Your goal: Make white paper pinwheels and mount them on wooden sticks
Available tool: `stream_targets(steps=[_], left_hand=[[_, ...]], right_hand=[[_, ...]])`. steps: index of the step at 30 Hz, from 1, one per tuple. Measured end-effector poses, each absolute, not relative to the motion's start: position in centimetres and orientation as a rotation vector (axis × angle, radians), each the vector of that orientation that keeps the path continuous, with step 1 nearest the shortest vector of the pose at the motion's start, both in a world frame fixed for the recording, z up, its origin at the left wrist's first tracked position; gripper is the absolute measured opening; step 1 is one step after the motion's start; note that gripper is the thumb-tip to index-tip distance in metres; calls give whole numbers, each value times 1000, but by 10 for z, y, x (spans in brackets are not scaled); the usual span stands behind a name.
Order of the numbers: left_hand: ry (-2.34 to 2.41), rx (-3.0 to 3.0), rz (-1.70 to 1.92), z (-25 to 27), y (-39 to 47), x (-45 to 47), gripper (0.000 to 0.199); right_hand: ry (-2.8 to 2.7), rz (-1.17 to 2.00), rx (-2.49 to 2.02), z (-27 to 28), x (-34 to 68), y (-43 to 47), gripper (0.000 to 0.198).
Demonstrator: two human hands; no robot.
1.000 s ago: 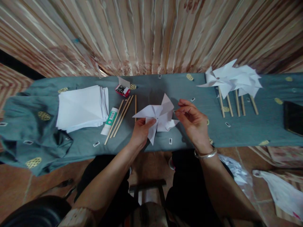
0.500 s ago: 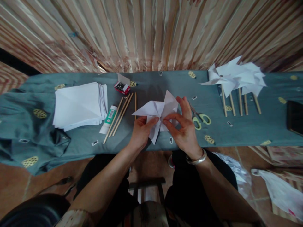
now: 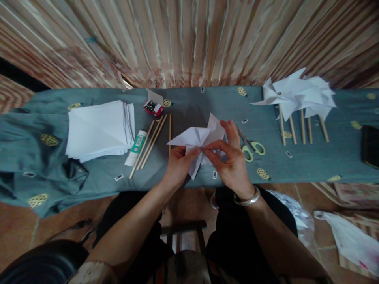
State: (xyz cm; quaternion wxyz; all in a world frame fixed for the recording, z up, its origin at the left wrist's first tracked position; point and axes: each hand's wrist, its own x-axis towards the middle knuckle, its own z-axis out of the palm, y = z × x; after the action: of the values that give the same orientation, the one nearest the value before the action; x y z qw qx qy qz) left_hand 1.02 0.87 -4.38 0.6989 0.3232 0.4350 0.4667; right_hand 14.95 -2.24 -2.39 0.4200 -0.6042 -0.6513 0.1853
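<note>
Paper pinwheel (image 3: 199, 142) pinched at its centre.
Left hand (image 3: 178, 166) grips its near-left side, right hand (image 3: 232, 159) its right, over the tabletop (image 3: 207, 104).

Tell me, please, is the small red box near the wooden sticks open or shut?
Open: the small red box has its pale flap raised, and dark contents show inside.

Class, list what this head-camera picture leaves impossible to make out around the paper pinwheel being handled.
- Pinwheel centre: covered by the left hand and right hand fingertips, head view.
- Contents of the small red box: too small.
- Glue stick label: too small to read.
- Dark object: cut off by the right edge.
</note>
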Motion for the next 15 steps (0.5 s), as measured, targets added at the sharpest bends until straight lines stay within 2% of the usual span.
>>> stream_targets(steps=[15], left_hand=[[1003,789,1063,-42,7,10,10]], right_hand=[[-1609,495,-1506,-26,151,-22,4]])
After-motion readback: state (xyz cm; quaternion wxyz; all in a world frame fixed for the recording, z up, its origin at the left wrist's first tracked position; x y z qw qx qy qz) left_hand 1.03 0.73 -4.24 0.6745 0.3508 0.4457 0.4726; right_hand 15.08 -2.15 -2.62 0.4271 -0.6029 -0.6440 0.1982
